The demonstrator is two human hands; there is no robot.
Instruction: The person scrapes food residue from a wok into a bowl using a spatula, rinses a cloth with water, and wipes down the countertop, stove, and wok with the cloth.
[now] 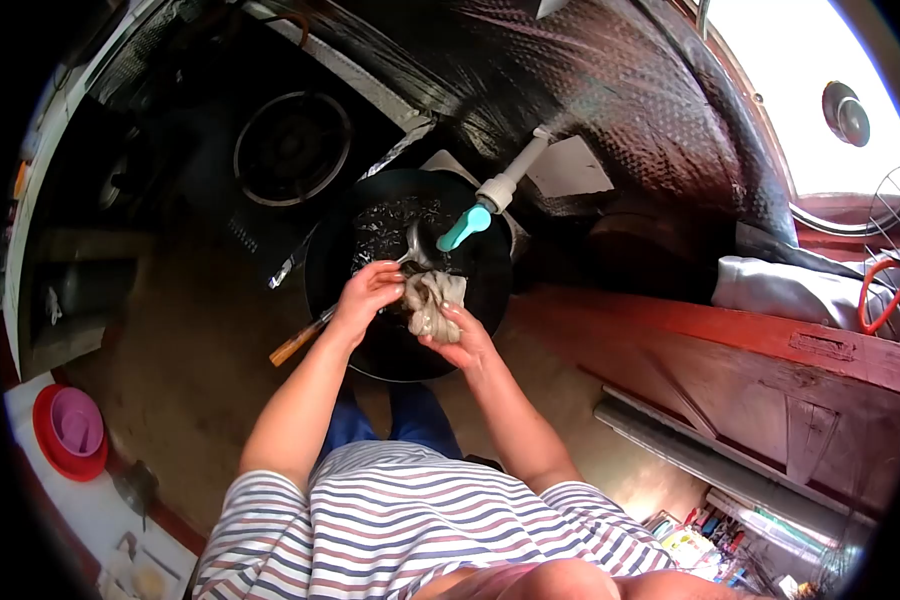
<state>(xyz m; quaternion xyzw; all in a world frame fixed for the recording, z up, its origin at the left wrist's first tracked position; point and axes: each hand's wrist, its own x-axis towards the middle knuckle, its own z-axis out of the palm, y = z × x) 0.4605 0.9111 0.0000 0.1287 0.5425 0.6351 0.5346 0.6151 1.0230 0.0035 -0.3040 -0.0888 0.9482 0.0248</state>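
Observation:
A large black wok [327, 235] sits in front of me under a tap, with water shining inside it. My left hand [368, 298] is closed around the thin shaft of a metal spatula [416, 246]. Its wooden handle [292, 344] sticks out past the wok's left rim, and its curved head lies over the wok. In my right hand [462, 342] is a bunched, wet-looking greyish-white cloth [436, 302], held close beside the left fingers and the spatula's head. Part of the shaft is hidden behind my left hand and wrist.
Just beyond my hands, the white tap [513, 172] with a teal spout [465, 228] reaches over the wok. A round gas burner [293, 148] is at upper left. Red cabinet boards [690, 350] run along the right. A pink bowl [77, 420] in a red basin [54, 462] stands at lower left.

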